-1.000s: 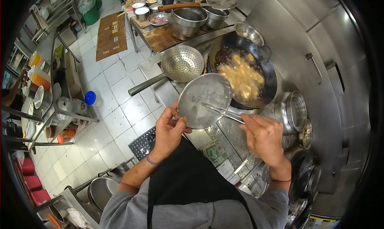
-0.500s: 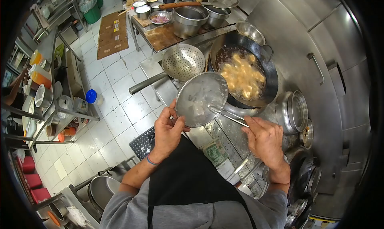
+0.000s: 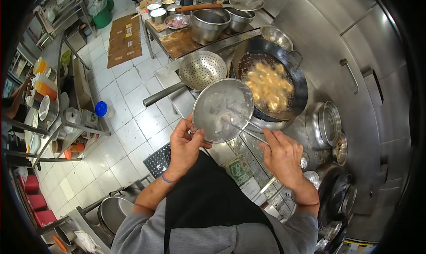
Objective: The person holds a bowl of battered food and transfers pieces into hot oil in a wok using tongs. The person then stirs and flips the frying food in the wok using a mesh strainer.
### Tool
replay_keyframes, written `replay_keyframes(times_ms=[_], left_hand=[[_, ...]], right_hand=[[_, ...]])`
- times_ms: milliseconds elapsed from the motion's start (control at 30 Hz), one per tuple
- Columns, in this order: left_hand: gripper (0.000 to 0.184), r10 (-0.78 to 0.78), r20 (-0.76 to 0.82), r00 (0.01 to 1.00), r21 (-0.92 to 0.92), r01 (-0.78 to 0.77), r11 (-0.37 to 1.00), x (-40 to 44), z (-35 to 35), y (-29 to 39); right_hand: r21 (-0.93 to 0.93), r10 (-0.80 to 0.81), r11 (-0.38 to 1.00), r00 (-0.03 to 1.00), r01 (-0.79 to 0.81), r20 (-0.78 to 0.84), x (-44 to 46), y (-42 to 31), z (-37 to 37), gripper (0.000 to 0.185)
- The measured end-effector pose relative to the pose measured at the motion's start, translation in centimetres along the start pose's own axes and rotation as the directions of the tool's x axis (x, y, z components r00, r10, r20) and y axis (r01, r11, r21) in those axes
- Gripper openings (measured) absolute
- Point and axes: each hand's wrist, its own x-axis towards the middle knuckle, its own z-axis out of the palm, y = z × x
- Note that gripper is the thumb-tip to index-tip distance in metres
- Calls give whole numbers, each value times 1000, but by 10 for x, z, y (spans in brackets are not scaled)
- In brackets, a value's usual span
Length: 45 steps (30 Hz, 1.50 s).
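Note:
My left hand [image 3: 185,143] grips the near left rim of a shallow metal bowl [image 3: 208,101], its fingers under the edge and thumb on top. Whitish, wet residue coats the inside of the bowl, which tilts toward the wok. In my right hand [image 3: 286,158] is a pair of metal tongs [image 3: 254,133], their tips down inside the bowl on a pale, wet lump [image 3: 225,121]. Just beyond the bowl, a large dark wok [image 3: 301,87] holds bubbling oil with several golden pieces [image 3: 268,85] frying in it.
Left of the wok rests a perforated strainer ladle [image 3: 203,70]. Metal pots [image 3: 208,25] and small bowls stand on the back table. More steel pots [image 3: 326,125] sit to the right. A shelf unit with bottles [image 3: 44,87] is at far left.
My right hand has moved left and slightly down, bringing the tongs deeper into the bowl. The bowl has shifted very slightly left. The golden pieces have drifted a little in the oil.

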Motion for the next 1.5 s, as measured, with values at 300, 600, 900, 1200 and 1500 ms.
replay_keyframes(times_ms=[300,600,900,1200,1500], left_hand=[[18,-26,-6,1000,-1,26,1000,1,0,-2],[13,25,-127,992,173,-3,985,17,-15,-25],[15,51,-140,989,239,-16,971,11,-22,-14],[13,-22,-103,994,225,44,973,5,4,-1],[19,25,-200,980,271,30,962,-7,21,-5]], right_hand=[[-112,9,994,1000,-10,-12,3,3,2,30],[-289,44,952,980,-101,-195,5,38,-1,28],[4,596,775,730,-632,-334,-33,191,77,30],[105,727,685,666,-721,-169,-76,234,120,32],[198,766,623,539,-757,-351,-108,336,64,33]])
